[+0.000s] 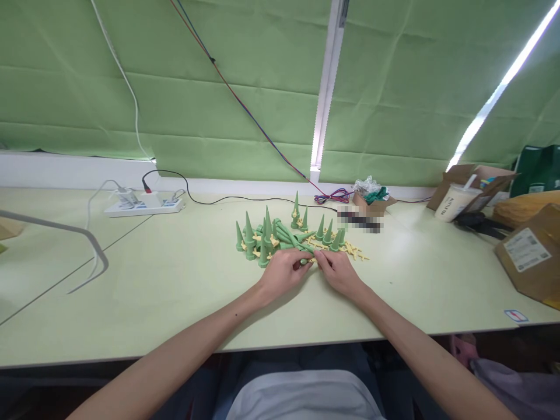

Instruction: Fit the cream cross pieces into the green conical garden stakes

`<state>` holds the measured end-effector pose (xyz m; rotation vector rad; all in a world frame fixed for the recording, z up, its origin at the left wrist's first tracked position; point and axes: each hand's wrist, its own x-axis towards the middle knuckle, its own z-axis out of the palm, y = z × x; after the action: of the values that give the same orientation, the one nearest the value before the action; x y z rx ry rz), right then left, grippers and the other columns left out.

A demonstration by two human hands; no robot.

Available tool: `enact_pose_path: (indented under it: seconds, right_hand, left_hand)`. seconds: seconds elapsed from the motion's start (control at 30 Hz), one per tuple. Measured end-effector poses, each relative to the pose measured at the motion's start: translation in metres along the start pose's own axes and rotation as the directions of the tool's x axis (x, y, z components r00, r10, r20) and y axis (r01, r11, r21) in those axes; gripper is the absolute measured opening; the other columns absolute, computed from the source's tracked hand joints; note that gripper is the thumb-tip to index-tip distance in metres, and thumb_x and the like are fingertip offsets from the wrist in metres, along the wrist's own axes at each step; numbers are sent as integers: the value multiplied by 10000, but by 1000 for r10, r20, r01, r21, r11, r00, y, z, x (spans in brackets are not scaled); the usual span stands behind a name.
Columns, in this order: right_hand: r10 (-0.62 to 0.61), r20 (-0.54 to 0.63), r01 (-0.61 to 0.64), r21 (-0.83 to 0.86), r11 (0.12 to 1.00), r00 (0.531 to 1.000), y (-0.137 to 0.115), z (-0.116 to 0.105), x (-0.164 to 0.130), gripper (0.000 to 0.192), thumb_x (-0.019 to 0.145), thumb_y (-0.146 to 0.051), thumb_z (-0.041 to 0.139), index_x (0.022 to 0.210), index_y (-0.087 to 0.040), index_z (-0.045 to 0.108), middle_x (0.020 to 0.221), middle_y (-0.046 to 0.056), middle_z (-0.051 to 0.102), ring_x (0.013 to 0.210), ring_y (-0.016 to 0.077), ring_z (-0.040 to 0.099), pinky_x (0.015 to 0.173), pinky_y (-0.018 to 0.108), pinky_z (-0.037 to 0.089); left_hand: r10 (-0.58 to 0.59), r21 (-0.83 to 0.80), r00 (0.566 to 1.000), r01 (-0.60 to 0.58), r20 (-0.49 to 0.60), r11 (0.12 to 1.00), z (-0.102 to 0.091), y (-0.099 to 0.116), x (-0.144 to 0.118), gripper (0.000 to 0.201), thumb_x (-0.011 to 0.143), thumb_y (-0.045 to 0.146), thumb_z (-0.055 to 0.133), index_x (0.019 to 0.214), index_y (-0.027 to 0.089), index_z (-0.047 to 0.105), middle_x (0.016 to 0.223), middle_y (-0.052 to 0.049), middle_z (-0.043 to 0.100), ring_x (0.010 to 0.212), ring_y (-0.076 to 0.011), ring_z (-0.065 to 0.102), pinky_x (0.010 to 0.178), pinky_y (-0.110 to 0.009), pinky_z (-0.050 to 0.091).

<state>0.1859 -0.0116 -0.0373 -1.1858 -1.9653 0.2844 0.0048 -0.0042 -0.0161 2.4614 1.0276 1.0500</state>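
My left hand (283, 271) is closed in a pinch at the front of a pile of plastic parts, with the end of a small green plastic piece (303, 262) showing between its fingers. My right hand (339, 272) is also closed, its fingertips meeting the left ones; whatever they pinch is too small and covered to make out. Just behind the hands lie long green rods (286, 233). Upright green cones (249, 233), several with small yellow pieces on them, stand to the left, and more green cones (327, 232) to the right. Loose yellow pieces (355, 251) are scattered beside my right hand.
A white power strip (146, 205) with plugs sits at the back left. A grey bent bar (94, 245) reaches in from the left. At the right are a drink cup (455, 201), a cardboard box (531, 256) and a small open box (371, 204). Cables run along the wall.
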Motion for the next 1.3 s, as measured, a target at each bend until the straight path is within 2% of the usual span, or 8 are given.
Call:
enact_pose_path:
  seconds: [0.07, 0.17, 0.27, 0.5, 1.07, 1.13, 1.3]
  right_hand:
    - [19, -11, -18, 23, 1000, 1000, -1, -1, 0, 416, 997, -401, 363, 642, -203, 450, 540, -23, 477, 498, 127, 419, 540, 270, 316]
    - [25, -6, -24, 106, 994, 1000, -3, -3, -1, 271, 981, -397, 414, 851, -207, 557, 611, -14, 565, 531, 140, 498, 561, 265, 375]
    - [-19, 25, 15, 140, 990, 1000, -4, -4, -2, 204, 968, -367, 444, 990, -206, 568, 684, 5, 611, 572, 152, 537, 572, 269, 400]
    - [-62, 35, 58, 104, 993, 997, -5, -5, -1, 184, 967, -310, 440, 871, -204, 555, 638, -15, 542, 557, 138, 499, 554, 266, 363]
    - [-49, 34, 48, 22, 999, 998, -2, -3, 0, 337, 990, -345, 386, 689, -208, 451, 605, -15, 485, 538, 136, 433, 552, 278, 314]
    - [-35, 32, 34, 30, 999, 999, -2, -4, 1, 313, 989, -356, 393, 733, -207, 496, 621, -13, 511, 543, 137, 448, 556, 275, 326]
    - [-26, 43, 21, 117, 993, 999, -5, -8, 0, 177, 964, -346, 459, 997, -211, 569, 693, -3, 591, 568, 143, 511, 567, 267, 391]
  left_hand:
    - [-14, -2, 1000, 14, -23, 1000, 0, -1, 0, 158, 858, 195, 588, 897, 194, 741, 769, -23, 709, 613, -120, 569, 609, -239, 415]
    - [-45, -5, 997, 45, -64, 999, -1, -2, 0, 150, 851, 192, 597, 905, 186, 736, 772, -24, 717, 590, -114, 558, 599, -236, 418]
    - [-63, -23, 995, 62, -71, 998, -1, -3, 1, 163, 851, 188, 596, 939, 185, 733, 799, -25, 726, 589, -111, 562, 601, -233, 426]
    - [-38, 1, 999, 38, -32, 999, 0, -2, 0, 160, 862, 193, 584, 902, 191, 739, 754, -11, 714, 576, -103, 546, 583, -223, 402]
    - [-42, -9, 999, 42, -11, 999, 0, -2, 1, 178, 844, 174, 588, 922, 191, 747, 774, -22, 721, 596, -112, 565, 606, -230, 420]
    - [-59, -22, 998, 59, -15, 998, 0, -3, 1, 172, 839, 179, 595, 916, 187, 749, 767, -19, 722, 584, -107, 562, 598, -226, 419]
    - [-133, -62, 991, 132, -26, 989, 0, -4, 2, 179, 830, 192, 603, 934, 171, 748, 686, -5, 702, 505, -88, 511, 542, -215, 398]
